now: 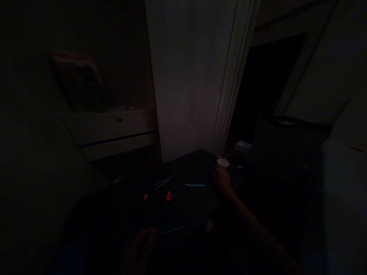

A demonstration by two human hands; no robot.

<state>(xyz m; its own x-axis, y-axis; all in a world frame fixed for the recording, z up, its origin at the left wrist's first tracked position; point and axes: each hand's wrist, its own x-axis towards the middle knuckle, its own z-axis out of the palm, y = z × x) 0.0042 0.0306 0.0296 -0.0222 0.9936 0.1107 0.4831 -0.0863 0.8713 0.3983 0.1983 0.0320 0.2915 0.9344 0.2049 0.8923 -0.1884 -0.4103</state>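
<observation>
The scene is very dark. My left hand (pixel 141 242), low in the picture, has its fingers pinched at the left end of a thin pale-blue stick (pixel 172 230). Farther off on the right, my right hand (pixel 221 178) is closed beside a white cup (pixel 223 162); a faint thin shape shows at its fingertips, too dim to name. Between the hands lies a pale-blue plastic knife (pixel 195 185). Two thin pale sticks (pixel 163 181) lie left of it. Nearer are a small orange-red piece (pixel 145 197) and a larger orange-red object (pixel 168 196).
All this lies on a dark table (pixel 189 206). Behind it stand a pale door (pixel 189 76) and a drawer unit (pixel 134 124). A white cable (pixel 233 154) and a pale box (pixel 242 146) are at the back right. Below the right forearm is a pale round thing (pixel 209 225).
</observation>
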